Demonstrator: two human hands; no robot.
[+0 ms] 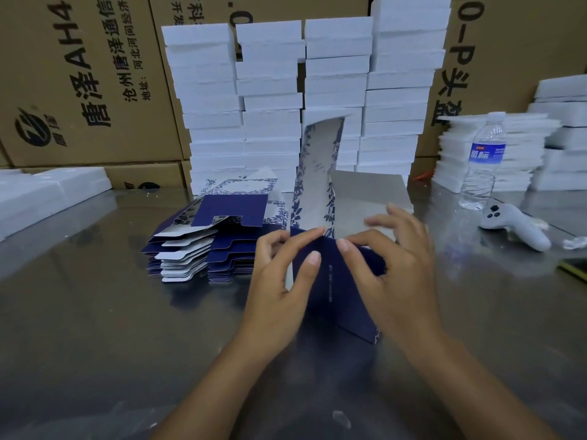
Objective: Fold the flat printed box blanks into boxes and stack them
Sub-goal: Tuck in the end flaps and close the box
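Your left hand [279,281] and right hand [392,268] both pinch the half-folded box blank [335,293] mid-way along the counter [127,328], just beside the flat-blank pile [203,246]; keep thumbs on the crease, square the walls before tucking what looks like the rear flap.

I saw a packing warehouse: printed shipping cartons [79,74] walled the steel counter [95,328], with stacked white boxes [273,115] and flat box blanks [197,252].
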